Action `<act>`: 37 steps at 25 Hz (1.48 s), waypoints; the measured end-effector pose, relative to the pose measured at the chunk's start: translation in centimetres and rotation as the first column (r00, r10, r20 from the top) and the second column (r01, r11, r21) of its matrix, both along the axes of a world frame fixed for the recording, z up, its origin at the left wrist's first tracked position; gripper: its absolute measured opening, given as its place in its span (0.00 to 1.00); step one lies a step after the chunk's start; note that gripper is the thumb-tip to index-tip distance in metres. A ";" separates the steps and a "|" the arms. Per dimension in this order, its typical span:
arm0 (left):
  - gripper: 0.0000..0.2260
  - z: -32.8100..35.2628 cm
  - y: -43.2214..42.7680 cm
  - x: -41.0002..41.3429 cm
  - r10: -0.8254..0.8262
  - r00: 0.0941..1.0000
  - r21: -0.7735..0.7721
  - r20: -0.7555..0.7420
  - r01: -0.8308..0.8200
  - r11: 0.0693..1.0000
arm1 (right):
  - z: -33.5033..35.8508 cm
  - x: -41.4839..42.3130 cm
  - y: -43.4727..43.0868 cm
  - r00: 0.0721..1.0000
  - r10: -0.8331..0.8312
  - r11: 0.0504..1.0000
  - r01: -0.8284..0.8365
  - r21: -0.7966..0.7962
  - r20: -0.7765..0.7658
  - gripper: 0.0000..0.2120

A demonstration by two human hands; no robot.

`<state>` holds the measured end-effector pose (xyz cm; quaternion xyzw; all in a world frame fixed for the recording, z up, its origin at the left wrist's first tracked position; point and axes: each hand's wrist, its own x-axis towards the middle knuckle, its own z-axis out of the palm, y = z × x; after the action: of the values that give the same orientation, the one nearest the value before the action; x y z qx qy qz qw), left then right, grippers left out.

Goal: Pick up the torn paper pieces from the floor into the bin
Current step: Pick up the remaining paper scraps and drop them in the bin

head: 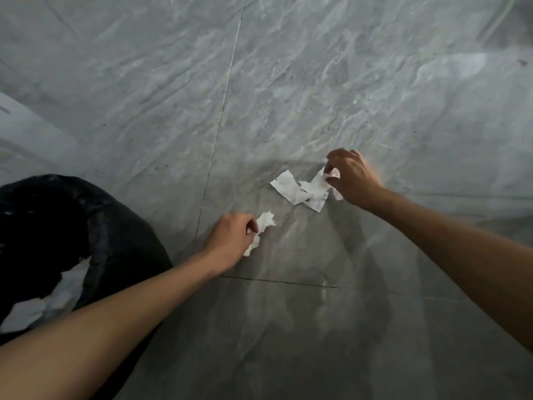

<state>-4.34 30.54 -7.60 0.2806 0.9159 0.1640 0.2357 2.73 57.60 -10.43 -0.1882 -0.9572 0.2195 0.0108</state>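
Beside me the bin [95, 226] is waiting; my left hand [230, 238] is clutching crumpled scraps [264, 223], my right hand [350, 176] is pinching floor pieces [300, 190]. I'm gathering overlapping ones together first.

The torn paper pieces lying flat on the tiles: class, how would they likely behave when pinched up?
The torn paper pieces look thin and overlapped, so probably floppy and light. Lying flat on the smooth floor, they may slide before lifting. The wad in the left hand is crumpled, suggesting they crush easily.
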 end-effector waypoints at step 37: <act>0.07 17.0 -26.7 -8.2 0.133 0.982 0.004 -0.134 -0.133 0.991 | 32.5 -9.1 -32.1 0.975 0.098 0.238 -0.218 -0.947 -0.200 0.06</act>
<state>-12.58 3.86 9.38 0.2287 0.9467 0.1580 0.1626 -6.42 25.48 22.08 -0.0473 -0.6362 0.7658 -0.0812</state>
